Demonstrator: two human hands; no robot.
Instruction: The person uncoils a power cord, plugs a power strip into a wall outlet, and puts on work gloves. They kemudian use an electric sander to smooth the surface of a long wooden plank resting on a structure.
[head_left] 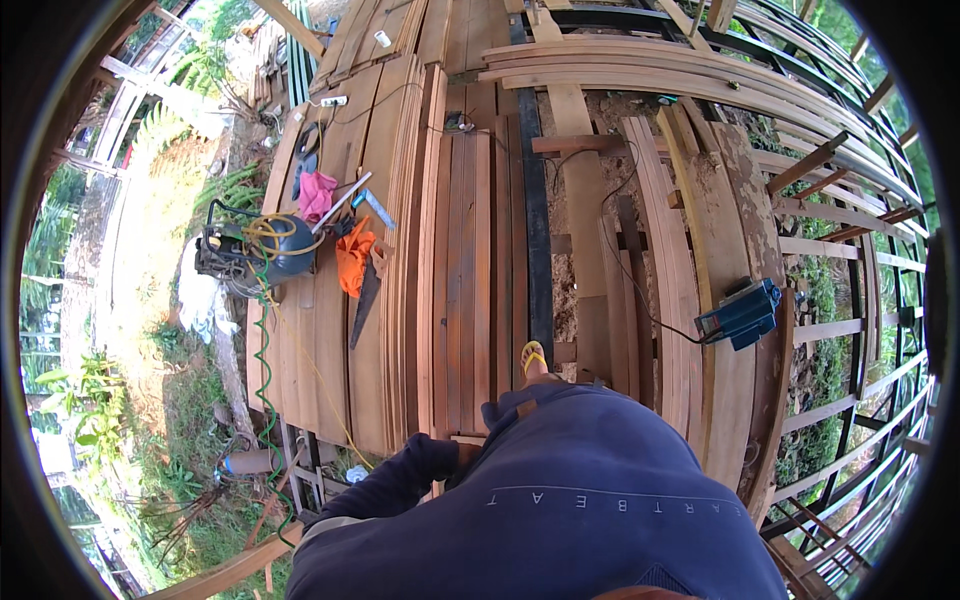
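Note:
My left arm in a dark blue sleeve bends across the lower middle of the view. Only a bit of my left hand [467, 456] shows past the cuff, against my shirt; its fingers are hidden. Close by lies the end of a pale board [468, 439]. My right hand is out of view. Ahead of me runs a stack of reddish-brown planks [468, 250]. One foot in a yellow flip-flop [533, 357] stands just right of it, near a long black beam [535, 220].
Left, on wide boards [310, 350], lie a handsaw [366, 303], an orange cloth [355, 255], a pink cloth [317, 195] and a blue-handled square [374, 206]. An air compressor [285, 245] with coiled hose stands beside them. A corded teal electric planer [740, 313] rests on planks at right.

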